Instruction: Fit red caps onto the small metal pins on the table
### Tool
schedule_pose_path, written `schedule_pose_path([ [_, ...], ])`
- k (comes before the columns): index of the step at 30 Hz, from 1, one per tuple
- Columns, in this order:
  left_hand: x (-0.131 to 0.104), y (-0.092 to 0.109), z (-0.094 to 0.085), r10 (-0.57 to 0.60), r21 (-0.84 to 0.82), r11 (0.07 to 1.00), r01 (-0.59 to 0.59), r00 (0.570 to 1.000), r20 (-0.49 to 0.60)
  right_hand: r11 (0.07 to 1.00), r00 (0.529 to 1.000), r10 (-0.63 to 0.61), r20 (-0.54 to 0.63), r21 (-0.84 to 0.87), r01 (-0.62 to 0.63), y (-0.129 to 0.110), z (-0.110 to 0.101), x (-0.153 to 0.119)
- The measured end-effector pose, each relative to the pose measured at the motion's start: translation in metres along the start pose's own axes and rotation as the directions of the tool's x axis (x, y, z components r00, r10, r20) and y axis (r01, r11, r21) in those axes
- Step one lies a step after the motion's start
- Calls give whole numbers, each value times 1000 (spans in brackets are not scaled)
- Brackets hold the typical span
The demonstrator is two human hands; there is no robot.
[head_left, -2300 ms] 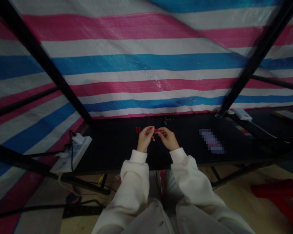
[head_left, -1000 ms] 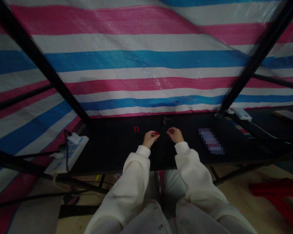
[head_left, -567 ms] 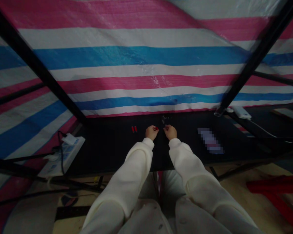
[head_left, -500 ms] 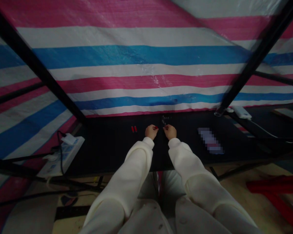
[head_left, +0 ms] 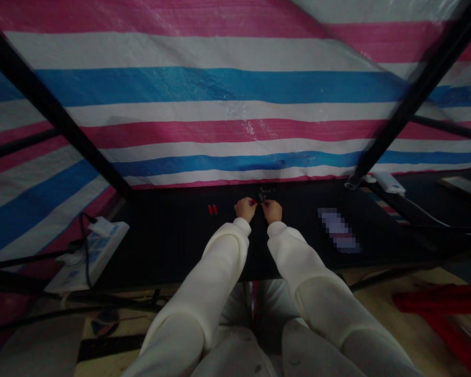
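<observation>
While both forearms in thick white sleeves stretch over the flat black table [head_left: 160,241], the bare left hand [head_left: 246,209] and the bare right hand [head_left: 271,210] sit side by side with a narrow gap between them, nearer the table's far edge than its near edge. The left hand is curled, its thumb and fingers pinching a small red piece [head_left: 254,202], of which only a bit shows. The right hand is bent inward with its fingertips drawn together; whether anything is between them, I cannot tell. Just beyond the fingertips, close to the far edge, lies a loose cluster of tiny dark and shiny bits [head_left: 262,193], too small to make out. Two short red sticks [head_left: 212,209] lie parallel, just apart from each other, to the left of the left hand. Toward the table's right end rests a slim rectangular phone-like object [head_left: 338,230], its face pixelated and its long side slanting toward the near edge. At the near left corner, a long white power strip [head_left: 112,243] lies at an angle, with a white plug-in adapter [head_left: 102,226] on it.
</observation>
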State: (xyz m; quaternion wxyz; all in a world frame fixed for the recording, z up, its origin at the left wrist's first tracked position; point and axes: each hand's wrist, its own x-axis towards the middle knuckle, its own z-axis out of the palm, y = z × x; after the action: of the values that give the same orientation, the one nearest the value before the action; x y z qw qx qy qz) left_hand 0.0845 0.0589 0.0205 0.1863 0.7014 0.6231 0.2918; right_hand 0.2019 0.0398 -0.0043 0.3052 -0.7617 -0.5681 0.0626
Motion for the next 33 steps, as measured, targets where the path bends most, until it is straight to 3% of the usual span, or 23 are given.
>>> schedule_pose_path([
  [13, 7, 7, 6, -17, 115, 993, 10, 998, 61, 1000, 1000, -11, 1, 4, 11, -1, -1, 0],
  [18, -1, 6, -2, 7, 168, 986, -17, 998, 57, 1000, 1000, -2, -8, -2, 2, 0, -1, 0],
  [22, -22, -2, -24, 113, 185, 974, -132, 987, 111, 1000, 1000, 3, -15, -7, -3, 1, 0, -2],
  [26, -48, -16, -58, 124, 284, 944, -165, 980, 156, 1000, 1000, 3, -12, -29, -3, -1, -2, -7],
  [29, -61, -25, -83, 107, 372, 915, -154, 984, 144, 999, 1000, 25, -6, -43, -25, -4, -4, -13],
  [33, -66, -34, -108, -1, 478, 876, -55, 993, 116, 995, 995, 96, 17, -40, -96, -7, -9, -21],
])
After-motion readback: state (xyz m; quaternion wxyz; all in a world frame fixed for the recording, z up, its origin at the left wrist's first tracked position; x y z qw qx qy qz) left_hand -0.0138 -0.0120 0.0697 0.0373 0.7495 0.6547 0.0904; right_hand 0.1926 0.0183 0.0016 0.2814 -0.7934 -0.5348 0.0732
